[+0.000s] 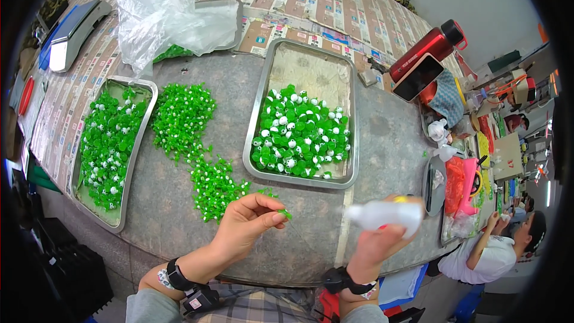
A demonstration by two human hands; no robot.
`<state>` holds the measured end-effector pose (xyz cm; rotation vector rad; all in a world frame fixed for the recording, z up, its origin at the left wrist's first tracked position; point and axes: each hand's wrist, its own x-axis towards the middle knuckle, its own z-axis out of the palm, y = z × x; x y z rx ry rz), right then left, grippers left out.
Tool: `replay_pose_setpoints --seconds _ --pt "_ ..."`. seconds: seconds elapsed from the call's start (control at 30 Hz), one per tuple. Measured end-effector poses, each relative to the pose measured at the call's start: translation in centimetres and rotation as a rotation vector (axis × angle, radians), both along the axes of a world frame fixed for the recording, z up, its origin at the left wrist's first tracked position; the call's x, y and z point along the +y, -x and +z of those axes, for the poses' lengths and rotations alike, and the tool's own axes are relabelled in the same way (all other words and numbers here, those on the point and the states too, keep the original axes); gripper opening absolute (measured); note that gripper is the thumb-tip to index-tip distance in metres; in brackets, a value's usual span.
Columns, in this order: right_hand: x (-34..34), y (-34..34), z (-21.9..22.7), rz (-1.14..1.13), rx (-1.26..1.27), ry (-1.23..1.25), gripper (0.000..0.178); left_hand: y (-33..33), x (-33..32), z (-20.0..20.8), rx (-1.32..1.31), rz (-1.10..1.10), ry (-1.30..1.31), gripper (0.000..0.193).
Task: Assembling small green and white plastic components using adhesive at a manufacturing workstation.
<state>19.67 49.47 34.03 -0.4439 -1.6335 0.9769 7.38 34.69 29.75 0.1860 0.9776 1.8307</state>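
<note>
Near the table's front edge, my left hand point(250, 222) pinches a small green plastic piece point(285, 214) between thumb and fingertips. To its right, my right hand point(378, 245) is wrapped round a white squeeze bottle point(388, 215), blurred by motion, its nozzle pointing left toward the green piece. Beyond my left hand lies a loose pile of small green pieces with white bits point(216, 188), spreading to the far left. Past both hands stands a metal tray point(247, 155) partly filled with green pieces bearing white balls point(299, 137).
A second metal tray point(153, 93) of green pieces stands left, a clear plastic bag point(158, 15) behind it. A scale point(78, 33) is at far left. A red bottle point(427, 51) and phone point(418, 78) lie back right. A person point(496, 248) sits at far right.
</note>
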Motion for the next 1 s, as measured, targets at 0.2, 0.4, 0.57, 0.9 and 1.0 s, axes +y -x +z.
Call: replay_pose_setpoints --seconds 0.2,0.4,0.57,0.9,1.0 --pt "7.2 -1.1 -0.3 -0.04 -0.126 0.359 0.032 0.2 -0.3 0.0 -0.083 0.057 0.042 0.012" --pt "11.6 -3.4 -5.2 -0.06 -0.267 0.508 0.039 0.3 -0.4 0.0 -0.135 0.033 0.006 0.01" --pt "10.8 -3.3 -3.6 -0.651 -0.657 -0.281 0.034 0.3 -0.2 -0.2 -0.137 0.036 0.013 0.01" --pt "5.1 4.1 -1.7 0.274 -1.119 -0.332 0.013 0.4 -0.1 0.2 -0.136 0.054 0.03 0.008" --pt "5.0 3.8 -1.6 0.319 -1.216 -0.277 0.014 0.5 -0.2 0.2 -0.137 0.032 0.031 0.009"
